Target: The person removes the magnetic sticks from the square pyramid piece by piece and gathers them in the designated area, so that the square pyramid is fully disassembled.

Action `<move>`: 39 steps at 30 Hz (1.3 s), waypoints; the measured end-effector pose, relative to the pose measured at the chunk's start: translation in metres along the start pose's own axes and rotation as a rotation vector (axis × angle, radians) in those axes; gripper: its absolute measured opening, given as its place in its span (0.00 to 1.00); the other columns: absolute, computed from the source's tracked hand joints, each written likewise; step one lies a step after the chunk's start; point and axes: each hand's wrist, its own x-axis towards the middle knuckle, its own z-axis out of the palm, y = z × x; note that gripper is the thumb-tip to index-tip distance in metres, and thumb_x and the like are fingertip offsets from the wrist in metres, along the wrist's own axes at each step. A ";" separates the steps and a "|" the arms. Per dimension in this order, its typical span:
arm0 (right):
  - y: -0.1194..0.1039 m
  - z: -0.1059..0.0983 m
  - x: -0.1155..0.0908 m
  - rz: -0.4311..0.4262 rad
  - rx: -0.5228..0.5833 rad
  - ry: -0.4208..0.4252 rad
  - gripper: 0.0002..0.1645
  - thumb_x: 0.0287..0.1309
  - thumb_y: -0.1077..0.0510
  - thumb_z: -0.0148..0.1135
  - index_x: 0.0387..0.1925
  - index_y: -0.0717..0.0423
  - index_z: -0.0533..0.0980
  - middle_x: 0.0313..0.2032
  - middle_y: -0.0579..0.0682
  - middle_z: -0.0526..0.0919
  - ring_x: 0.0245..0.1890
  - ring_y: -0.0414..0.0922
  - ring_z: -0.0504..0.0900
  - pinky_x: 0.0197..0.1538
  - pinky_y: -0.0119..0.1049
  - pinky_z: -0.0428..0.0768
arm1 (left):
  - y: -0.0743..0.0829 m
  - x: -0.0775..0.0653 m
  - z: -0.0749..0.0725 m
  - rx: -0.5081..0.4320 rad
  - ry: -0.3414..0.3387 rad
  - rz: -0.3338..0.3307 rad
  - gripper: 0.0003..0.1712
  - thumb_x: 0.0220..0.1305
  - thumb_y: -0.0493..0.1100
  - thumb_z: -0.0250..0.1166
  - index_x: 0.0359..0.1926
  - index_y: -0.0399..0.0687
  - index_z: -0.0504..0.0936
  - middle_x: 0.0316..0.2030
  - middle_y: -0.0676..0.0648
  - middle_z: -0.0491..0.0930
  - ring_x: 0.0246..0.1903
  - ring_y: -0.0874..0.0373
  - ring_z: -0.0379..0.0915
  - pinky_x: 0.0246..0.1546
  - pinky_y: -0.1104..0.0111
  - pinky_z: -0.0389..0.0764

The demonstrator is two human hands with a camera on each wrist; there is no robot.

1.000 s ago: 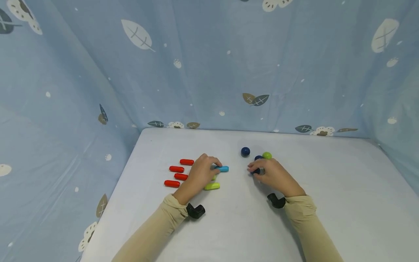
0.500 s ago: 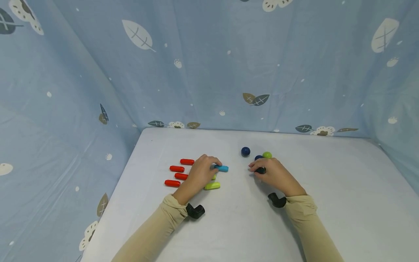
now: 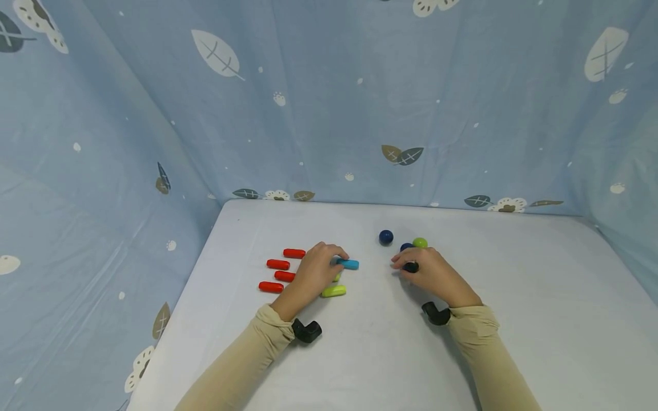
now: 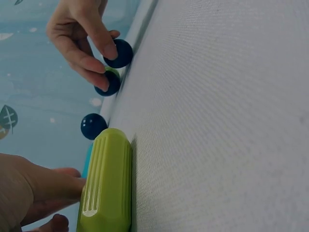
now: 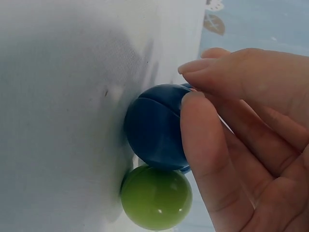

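My left hand (image 3: 317, 268) pinches a light blue ridged stick (image 3: 351, 265) between thumb and fingers, low over the white table. Under and beside that hand are lime green sticks, one in front (image 3: 334, 291), seen large in the left wrist view, the other partly hidden. My right hand (image 3: 429, 274) has its thumb and fingers curled round a dark blue ball (image 5: 157, 128); the thumb touches it. The ball sits at table level, partly covered by the thumb. Close beyond lie a second dark blue ball (image 3: 406, 247), partly hidden, and a lime green ball (image 3: 420, 242).
Several red sticks (image 3: 278, 264) lie in a loose group left of my left hand. One dark blue ball (image 3: 386, 237) stands apart toward the back. A blue patterned cloth (image 3: 329, 114) hangs behind the white table (image 3: 370, 354) and at its sides.
The dark blue ball at my right hand has shifted slightly rightward, deeper between thumb and fingers. My left hand stays in place; the light blue stick's free end has barely moved.
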 end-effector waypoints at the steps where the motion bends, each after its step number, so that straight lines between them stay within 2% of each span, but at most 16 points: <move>1: 0.000 0.000 0.000 -0.003 -0.001 -0.001 0.11 0.54 0.70 0.74 0.40 0.59 0.89 0.49 0.54 0.90 0.52 0.55 0.87 0.48 0.45 0.86 | 0.000 0.000 0.000 -0.002 0.001 0.001 0.12 0.65 0.37 0.71 0.49 0.51 0.90 0.48 0.50 0.88 0.47 0.54 0.77 0.46 0.62 0.80; 6: 0.001 -0.002 -0.002 -0.009 0.005 -0.004 0.11 0.54 0.69 0.73 0.40 0.58 0.88 0.49 0.54 0.90 0.52 0.55 0.87 0.47 0.44 0.86 | 0.001 0.000 0.001 -0.002 -0.001 0.008 0.12 0.65 0.37 0.72 0.49 0.51 0.90 0.49 0.50 0.88 0.48 0.54 0.78 0.48 0.61 0.81; 11: 0.003 -0.004 -0.003 -0.006 0.028 0.001 0.13 0.54 0.69 0.74 0.41 0.55 0.88 0.49 0.53 0.90 0.53 0.55 0.87 0.53 0.50 0.85 | 0.002 0.000 0.002 0.004 0.008 0.020 0.11 0.65 0.38 0.72 0.48 0.50 0.90 0.47 0.50 0.89 0.47 0.53 0.79 0.48 0.61 0.80; 15: 0.004 -0.006 -0.004 -0.011 0.035 0.017 0.14 0.53 0.69 0.75 0.42 0.54 0.88 0.48 0.52 0.91 0.53 0.55 0.87 0.57 0.55 0.82 | 0.002 0.000 0.002 0.018 0.006 0.029 0.11 0.65 0.38 0.73 0.48 0.49 0.90 0.48 0.50 0.89 0.49 0.52 0.80 0.52 0.58 0.81; 20: 0.005 -0.007 -0.005 -0.011 0.033 0.005 0.16 0.51 0.70 0.76 0.43 0.57 0.87 0.48 0.53 0.90 0.52 0.55 0.87 0.56 0.53 0.83 | 0.002 0.001 0.002 0.020 -0.003 0.020 0.11 0.64 0.38 0.73 0.48 0.49 0.90 0.48 0.49 0.89 0.51 0.51 0.80 0.54 0.57 0.80; 26: 0.008 -0.005 -0.004 0.000 0.039 -0.037 0.15 0.52 0.70 0.76 0.43 0.58 0.87 0.47 0.55 0.90 0.52 0.56 0.87 0.52 0.49 0.85 | 0.003 0.001 0.000 0.007 -0.006 0.005 0.10 0.64 0.38 0.73 0.46 0.50 0.90 0.48 0.50 0.89 0.50 0.52 0.80 0.53 0.57 0.80; 34: 0.007 -0.003 -0.005 0.037 0.045 -0.030 0.16 0.52 0.69 0.76 0.44 0.57 0.87 0.47 0.54 0.90 0.53 0.54 0.86 0.52 0.49 0.85 | 0.004 0.000 -0.001 0.000 0.006 0.012 0.10 0.64 0.38 0.73 0.46 0.49 0.90 0.48 0.50 0.89 0.51 0.51 0.80 0.55 0.56 0.80; 39: 0.007 -0.009 -0.008 0.049 0.061 -0.024 0.16 0.55 0.66 0.76 0.46 0.55 0.87 0.48 0.52 0.90 0.53 0.53 0.87 0.51 0.47 0.85 | 0.002 0.000 -0.001 -0.007 0.031 0.026 0.11 0.65 0.41 0.73 0.48 0.49 0.90 0.49 0.49 0.89 0.51 0.52 0.79 0.51 0.59 0.81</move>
